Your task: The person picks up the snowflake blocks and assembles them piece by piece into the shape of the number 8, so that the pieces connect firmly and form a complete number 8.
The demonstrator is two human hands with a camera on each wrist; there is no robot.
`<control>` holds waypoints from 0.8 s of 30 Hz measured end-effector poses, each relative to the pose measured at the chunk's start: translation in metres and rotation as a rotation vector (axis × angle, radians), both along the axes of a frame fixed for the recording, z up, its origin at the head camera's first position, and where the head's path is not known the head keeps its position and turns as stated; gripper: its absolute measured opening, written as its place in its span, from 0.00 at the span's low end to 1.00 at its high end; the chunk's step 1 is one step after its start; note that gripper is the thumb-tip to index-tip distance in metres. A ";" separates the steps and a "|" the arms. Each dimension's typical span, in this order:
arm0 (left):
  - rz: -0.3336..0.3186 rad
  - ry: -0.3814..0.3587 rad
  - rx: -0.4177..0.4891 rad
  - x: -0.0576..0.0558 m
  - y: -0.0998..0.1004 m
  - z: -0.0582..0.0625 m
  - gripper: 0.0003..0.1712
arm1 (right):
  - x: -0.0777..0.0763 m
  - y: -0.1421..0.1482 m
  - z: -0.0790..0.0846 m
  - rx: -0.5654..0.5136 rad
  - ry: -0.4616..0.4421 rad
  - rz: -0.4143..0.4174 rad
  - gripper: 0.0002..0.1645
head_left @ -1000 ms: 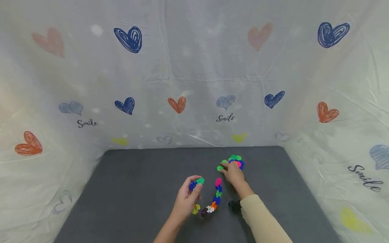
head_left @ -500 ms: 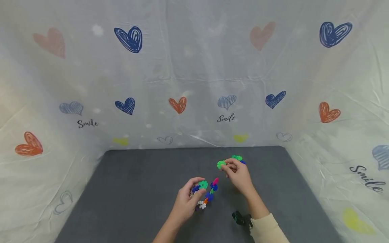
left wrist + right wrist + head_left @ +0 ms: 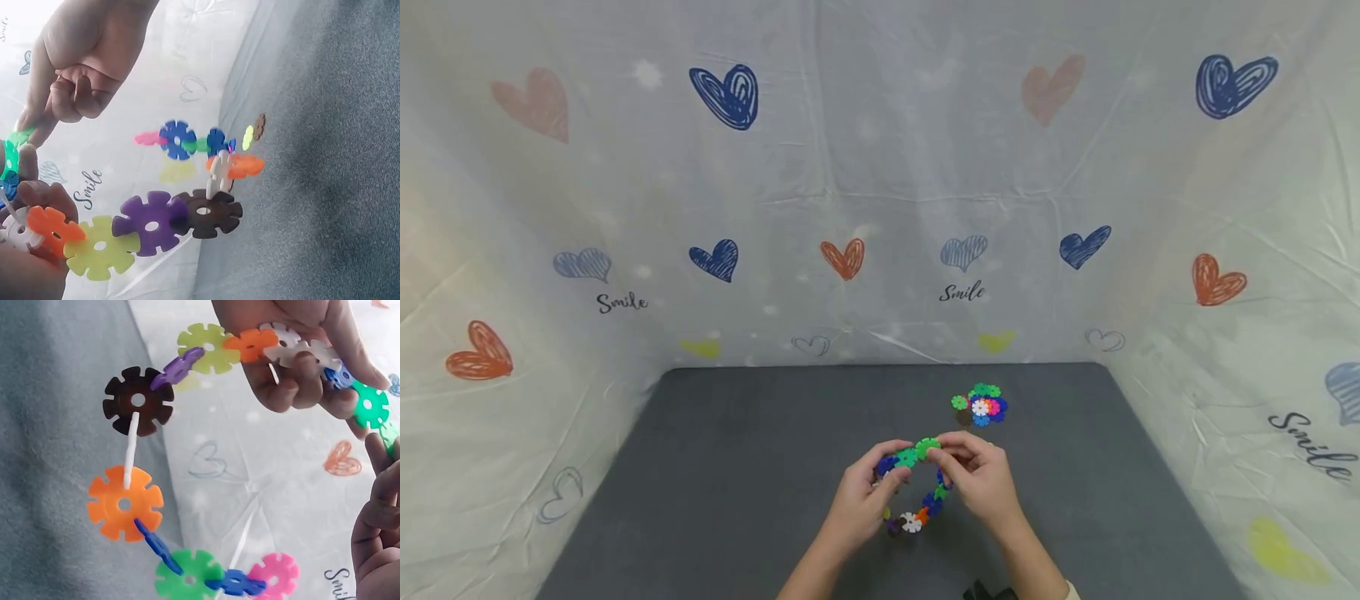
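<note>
Left grip (image 3: 859, 498) holds disc chain (image 3: 912, 522) by teal end (image 3: 907, 457); right grip (image 3: 983, 477) pinches green disc (image 3: 928, 447) against it. Chain bows toward surface (image 3: 737, 475) near edge; pink end (image 3: 275, 579) nearer right grip.

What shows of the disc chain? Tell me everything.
The disc chain curves in an open loop over the table. Its flower-shaped discs, plastic by their look, have notched rims and centre holes and slot together at differing angles, in orange, white, dark brown, purple, yellow-green, blue, green and pink. The pink disc is a free end. The left hand grips the chain; the right hand pinches the light green disc at the other end.
</note>
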State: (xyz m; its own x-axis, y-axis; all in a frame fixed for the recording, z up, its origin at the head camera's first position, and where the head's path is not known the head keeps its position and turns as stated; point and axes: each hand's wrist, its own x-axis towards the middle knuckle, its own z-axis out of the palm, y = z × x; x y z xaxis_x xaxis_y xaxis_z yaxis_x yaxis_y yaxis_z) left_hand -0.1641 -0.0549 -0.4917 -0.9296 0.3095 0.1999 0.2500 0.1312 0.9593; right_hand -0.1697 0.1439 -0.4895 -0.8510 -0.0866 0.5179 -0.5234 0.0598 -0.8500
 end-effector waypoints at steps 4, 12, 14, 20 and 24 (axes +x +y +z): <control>-0.026 -0.018 0.024 0.001 0.000 0.000 0.16 | 0.002 0.000 -0.004 -0.012 -0.006 -0.016 0.08; -0.075 -0.001 0.041 0.000 0.000 -0.002 0.16 | 0.007 -0.005 -0.004 -0.037 0.005 -0.090 0.08; -0.076 -0.002 0.045 0.001 0.001 -0.002 0.16 | 0.007 -0.008 -0.005 -0.057 0.016 -0.069 0.08; -0.083 -0.007 0.039 0.001 0.000 -0.003 0.16 | 0.005 -0.009 -0.011 -0.117 0.030 0.027 0.06; -0.083 0.006 0.029 0.002 0.001 -0.004 0.16 | 0.003 -0.003 -0.009 -0.080 -0.047 0.037 0.05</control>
State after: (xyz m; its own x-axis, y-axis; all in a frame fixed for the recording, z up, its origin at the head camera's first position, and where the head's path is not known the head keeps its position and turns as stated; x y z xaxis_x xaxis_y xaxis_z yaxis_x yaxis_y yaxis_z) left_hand -0.1619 -0.0538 -0.4961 -0.8997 0.3798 0.2150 0.2643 0.0821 0.9610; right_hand -0.1669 0.1404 -0.4983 -0.8714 -0.0779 0.4844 -0.4838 -0.0279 -0.8747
